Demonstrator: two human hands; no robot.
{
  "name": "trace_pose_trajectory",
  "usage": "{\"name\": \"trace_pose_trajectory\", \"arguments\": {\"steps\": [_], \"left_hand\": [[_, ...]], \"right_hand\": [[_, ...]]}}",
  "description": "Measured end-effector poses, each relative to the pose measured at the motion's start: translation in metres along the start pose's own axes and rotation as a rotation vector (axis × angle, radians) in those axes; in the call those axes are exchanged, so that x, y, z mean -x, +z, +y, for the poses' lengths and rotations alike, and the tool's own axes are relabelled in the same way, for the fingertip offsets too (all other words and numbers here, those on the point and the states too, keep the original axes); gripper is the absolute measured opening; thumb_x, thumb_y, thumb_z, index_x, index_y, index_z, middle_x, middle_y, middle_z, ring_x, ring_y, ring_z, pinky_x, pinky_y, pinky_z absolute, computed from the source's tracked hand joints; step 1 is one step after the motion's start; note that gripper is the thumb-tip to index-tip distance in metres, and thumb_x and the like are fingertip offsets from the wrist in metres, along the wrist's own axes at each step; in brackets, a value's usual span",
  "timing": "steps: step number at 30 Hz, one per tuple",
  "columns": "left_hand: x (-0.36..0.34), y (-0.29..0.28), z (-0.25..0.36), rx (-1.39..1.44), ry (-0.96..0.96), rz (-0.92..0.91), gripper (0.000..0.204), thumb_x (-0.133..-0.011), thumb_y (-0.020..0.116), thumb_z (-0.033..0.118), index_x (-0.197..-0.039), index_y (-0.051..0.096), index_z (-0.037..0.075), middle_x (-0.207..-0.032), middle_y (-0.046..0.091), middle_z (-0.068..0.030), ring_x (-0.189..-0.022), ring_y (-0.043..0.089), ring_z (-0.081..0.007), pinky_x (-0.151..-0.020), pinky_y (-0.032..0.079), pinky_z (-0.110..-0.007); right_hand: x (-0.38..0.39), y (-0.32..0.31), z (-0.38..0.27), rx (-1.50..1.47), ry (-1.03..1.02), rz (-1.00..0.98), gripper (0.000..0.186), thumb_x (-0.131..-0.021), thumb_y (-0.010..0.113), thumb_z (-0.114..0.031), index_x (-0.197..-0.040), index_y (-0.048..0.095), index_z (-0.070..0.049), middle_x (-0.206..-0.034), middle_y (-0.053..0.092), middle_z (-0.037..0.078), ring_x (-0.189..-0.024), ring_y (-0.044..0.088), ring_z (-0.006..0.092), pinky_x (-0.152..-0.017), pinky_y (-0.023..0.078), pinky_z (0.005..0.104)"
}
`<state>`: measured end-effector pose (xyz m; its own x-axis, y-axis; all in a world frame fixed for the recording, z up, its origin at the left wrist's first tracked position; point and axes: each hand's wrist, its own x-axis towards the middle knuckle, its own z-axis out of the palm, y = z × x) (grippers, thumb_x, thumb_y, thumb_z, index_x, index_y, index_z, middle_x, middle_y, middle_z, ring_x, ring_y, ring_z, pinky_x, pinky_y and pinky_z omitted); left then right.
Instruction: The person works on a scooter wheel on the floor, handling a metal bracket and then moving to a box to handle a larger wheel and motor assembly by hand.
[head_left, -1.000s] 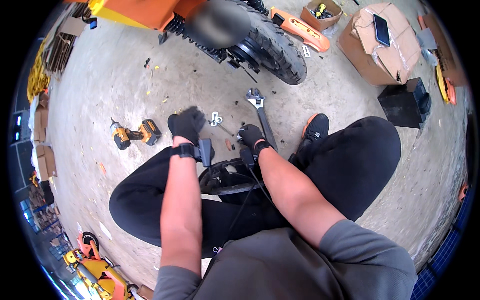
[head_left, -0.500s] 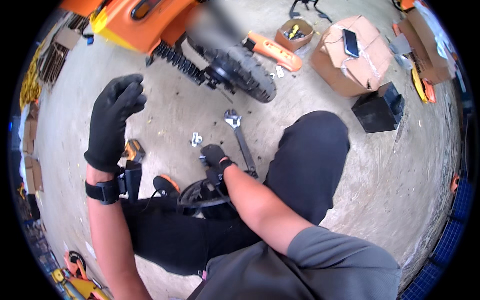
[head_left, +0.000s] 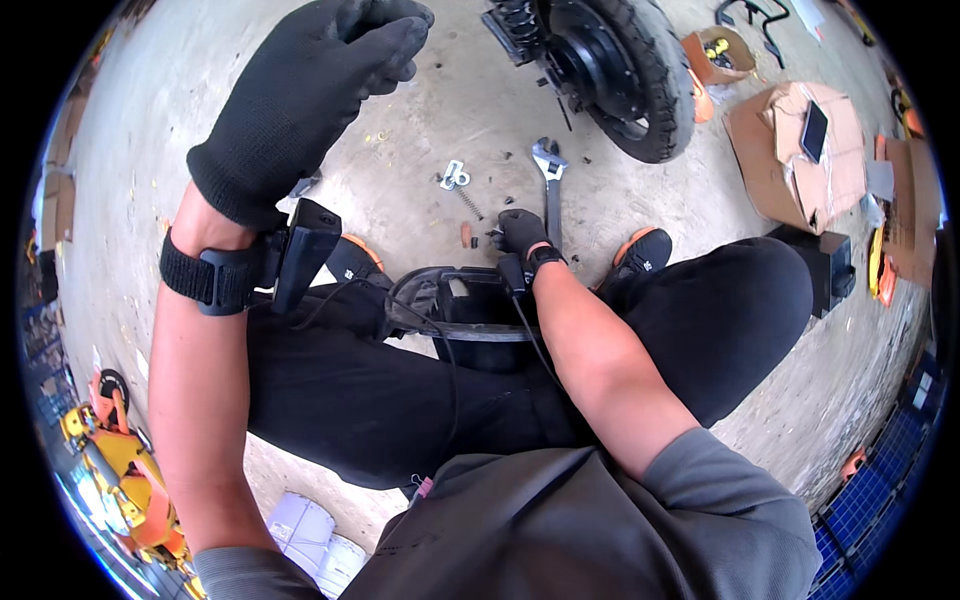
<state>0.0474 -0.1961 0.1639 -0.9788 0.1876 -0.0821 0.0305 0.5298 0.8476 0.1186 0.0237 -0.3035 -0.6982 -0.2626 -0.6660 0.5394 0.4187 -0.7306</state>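
My left hand (head_left: 310,95), in a black glove, is raised at the upper left with its fingers curled and pressed together. What it holds, if anything, does not show. Low over the floor, my gloved right hand (head_left: 522,232) is closed beside an adjustable wrench (head_left: 553,195); its grip is hidden. To its left lie a thin coil spring (head_left: 468,203), a silvery bracket (head_left: 454,176), a small reddish-brown piece (head_left: 466,235) and a tiny black piece (head_left: 475,242). A curved black shell-like part (head_left: 465,332) rests between my legs.
A wheel with a knobby tyre (head_left: 645,95) and a black shock absorber (head_left: 513,35) stand ahead. At the right are a large cardboard box (head_left: 770,150) bearing a phone (head_left: 814,132), a small parts box (head_left: 735,70) and a black box (head_left: 832,270). My shoes (head_left: 640,252) flank the shell.
The view has shifted left, so the wheel, wrench and boxes appear farther right. My left hand has come up higher and closer. My right hand stays low by the wrench.
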Motion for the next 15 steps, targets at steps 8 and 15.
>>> {"name": "trace_pose_trajectory", "arguments": {"steps": [8, 15], "left_hand": [[0.005, -0.014, -0.012, -0.029, 0.017, 0.141, 0.036, -0.098, 0.059, 0.027, -0.123, 0.063, 0.001, -0.110, 0.066, -0.0061, -0.098, 0.062, -0.0151, -0.091, 0.048, -0.029], [-0.022, -0.012, -0.005, -0.036, -0.113, 0.080, 0.028, -0.096, 0.061, 0.018, -0.117, 0.064, -0.001, -0.103, 0.066, -0.0049, -0.093, 0.061, -0.0125, -0.086, 0.049, -0.028]], "right_hand": [[-0.007, 0.026, -0.002, -0.036, -0.042, -0.033, 0.016, -0.082, 0.068, -0.020, -0.089, 0.071, -0.006, -0.082, 0.070, 0.010, -0.073, 0.067, 0.0205, -0.068, 0.054, 0.0342], [-0.023, 0.022, -0.037, 0.486, -0.552, -0.054, 0.020, -0.087, 0.059, -0.023, -0.088, 0.071, -0.007, -0.087, 0.071, 0.014, -0.080, 0.068, 0.0298, -0.073, 0.052, 0.0398]]}}
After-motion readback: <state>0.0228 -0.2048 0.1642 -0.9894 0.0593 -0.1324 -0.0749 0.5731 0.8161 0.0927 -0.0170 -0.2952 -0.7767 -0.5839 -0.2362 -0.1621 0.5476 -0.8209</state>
